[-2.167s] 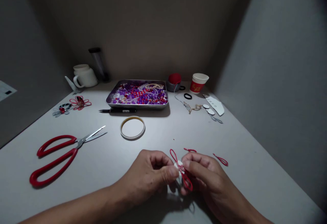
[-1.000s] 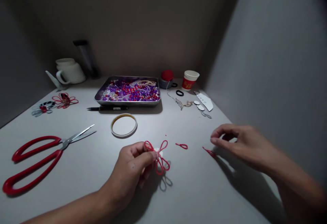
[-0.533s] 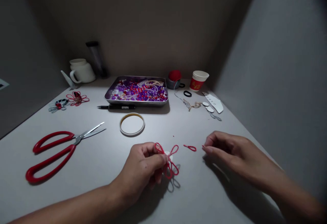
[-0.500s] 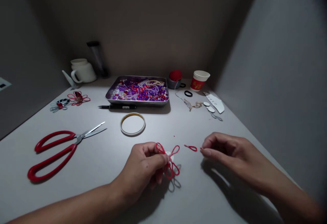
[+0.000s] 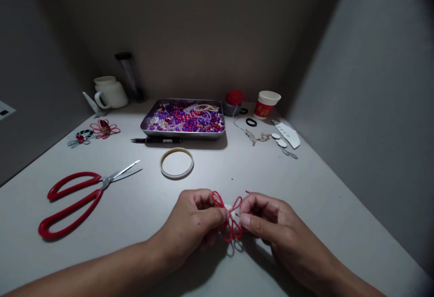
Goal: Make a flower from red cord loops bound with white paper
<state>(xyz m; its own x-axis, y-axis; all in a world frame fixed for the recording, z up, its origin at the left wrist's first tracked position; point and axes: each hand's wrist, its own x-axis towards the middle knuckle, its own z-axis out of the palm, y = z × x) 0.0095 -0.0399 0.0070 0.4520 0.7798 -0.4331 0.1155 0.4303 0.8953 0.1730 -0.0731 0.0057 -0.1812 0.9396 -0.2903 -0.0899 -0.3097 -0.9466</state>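
Left hand, lower centre of frame: thumb and fingers pinching a flower-shaped piece of thin red cord loops, loops fanned out up and down. Round white disc sits behind the loops, partly covered by them and by the fingers. Flower is held above the off-white bench; its shadow falls on the bench just below.

Right hand, just right of it: fingertips pinched together at the disc's right edge, grasping a small red cord piece. Only a bit of its end shows; rest hidden by the fingers. Another red cord tip pokes out behind the right hand.

Left of frame: scissors with big red handles and steel blades, blades apart, tips toward the centre. Two finished-looking cord flowers further up: red looped one with dark centre, grey looped one with red bead, side by side.

Centre: flat white ring, tan inside; slim black pen along the front of a shallow metal tray full of purple, red and clear beads.

Upper right: red-and-white paper cup, black oval ring, lettered white card.
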